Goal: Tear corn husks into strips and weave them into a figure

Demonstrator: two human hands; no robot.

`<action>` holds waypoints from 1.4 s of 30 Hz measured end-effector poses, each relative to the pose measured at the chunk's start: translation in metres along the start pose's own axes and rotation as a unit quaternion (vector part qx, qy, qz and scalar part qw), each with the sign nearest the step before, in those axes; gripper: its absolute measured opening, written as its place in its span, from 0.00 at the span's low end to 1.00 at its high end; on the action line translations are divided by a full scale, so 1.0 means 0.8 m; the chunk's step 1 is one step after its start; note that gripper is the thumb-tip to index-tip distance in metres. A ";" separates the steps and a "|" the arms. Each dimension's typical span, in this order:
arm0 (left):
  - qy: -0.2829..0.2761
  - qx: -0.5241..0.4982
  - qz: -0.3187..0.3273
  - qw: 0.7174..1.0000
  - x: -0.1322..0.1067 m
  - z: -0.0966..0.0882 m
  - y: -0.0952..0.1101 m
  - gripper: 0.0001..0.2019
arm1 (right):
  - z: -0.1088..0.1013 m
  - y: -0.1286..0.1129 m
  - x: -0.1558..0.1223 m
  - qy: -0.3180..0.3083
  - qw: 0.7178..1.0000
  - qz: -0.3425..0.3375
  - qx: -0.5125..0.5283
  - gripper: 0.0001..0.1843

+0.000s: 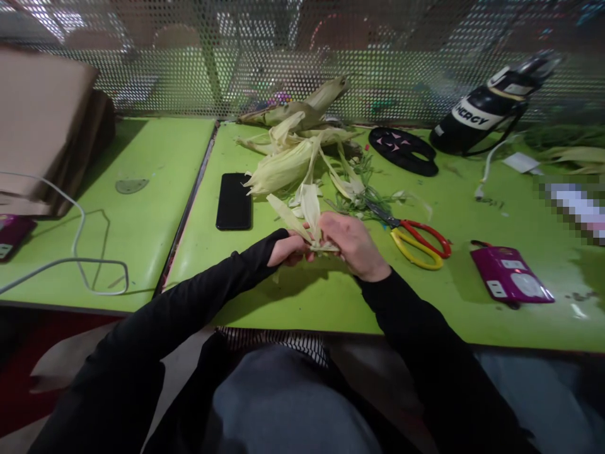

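On my feed the husk (311,208) is right in the grip, between the left hand (286,247) and the right hand (354,243), just above the near part of the bench (269,309). Its long axis runs up and away from the gathered base toward the husk pile (283,167). One strip leans left; the broader one stands almost straight. I judge the right hand nearer to that broad strip, its curled fingers just beside it, while the left meets the base from the side. A thin pale piece lies crosswise at the base, below the right fingers.

I read both hands as closed on the husk, though several fingertips are hidden and I can't tell exactly which ones pinch.

The husk looks pale cream, thin and papery, with tapering ends. The scissors (397,223) lie to the right of the right hand, apart from it; the phone (234,202) lies beyond the left hand, beside the pile.
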State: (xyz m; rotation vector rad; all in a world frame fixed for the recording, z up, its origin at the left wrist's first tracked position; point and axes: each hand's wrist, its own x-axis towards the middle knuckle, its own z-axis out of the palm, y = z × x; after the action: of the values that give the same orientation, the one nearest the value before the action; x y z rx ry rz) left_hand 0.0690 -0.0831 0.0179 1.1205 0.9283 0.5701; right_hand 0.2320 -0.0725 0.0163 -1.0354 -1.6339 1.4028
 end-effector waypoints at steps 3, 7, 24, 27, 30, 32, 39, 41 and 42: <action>0.005 0.004 -0.010 1.000 -0.002 0.000 0.002 0.14 | -0.001 0.001 0.001 -0.028 0.998 0.020 0.050 0.15; 0.008 0.003 0.005 1.000 -0.006 -0.001 0.001 0.13 | 0.001 0.003 0.000 0.009 0.996 0.029 0.087 0.11; 0.097 -0.124 0.053 0.986 0.016 -0.011 -0.018 0.09 | 0.002 0.003 0.004 0.242 0.939 -0.160 -0.185 0.20; 0.161 -0.200 0.091 0.962 0.019 -0.016 -0.017 0.07 | 0.007 0.011 -0.003 0.253 0.892 -0.221 -0.303 0.22; 0.152 -0.227 0.128 0.953 0.019 -0.019 -0.018 0.08 | 0.023 0.022 -0.010 0.056 0.926 -0.134 -0.348 0.27; 0.137 -0.221 0.137 0.956 0.019 -0.023 -0.020 0.11 | 0.033 0.027 -0.012 0.007 0.937 -0.104 -0.334 0.28; 0.133 -0.201 0.121 0.963 0.025 -0.027 -0.021 0.08 | 0.041 0.022 -0.014 0.024 0.956 -0.107 -0.273 0.22; 0.140 -0.214 0.119 0.959 0.026 -0.022 -0.023 0.08 | 0.040 0.020 -0.017 0.000 0.956 -0.119 -0.270 0.20; 0.138 -0.215 0.117 0.960 0.026 -0.020 -0.024 0.10 | 0.040 0.019 -0.018 -0.015 0.955 -0.127 -0.268 0.20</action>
State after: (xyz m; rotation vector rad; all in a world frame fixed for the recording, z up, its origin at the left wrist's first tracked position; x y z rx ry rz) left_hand 0.0651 -0.0655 -0.0096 0.7687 0.8562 1.0899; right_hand 0.2102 -0.0971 -0.0033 -1.0458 -2.1479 0.8230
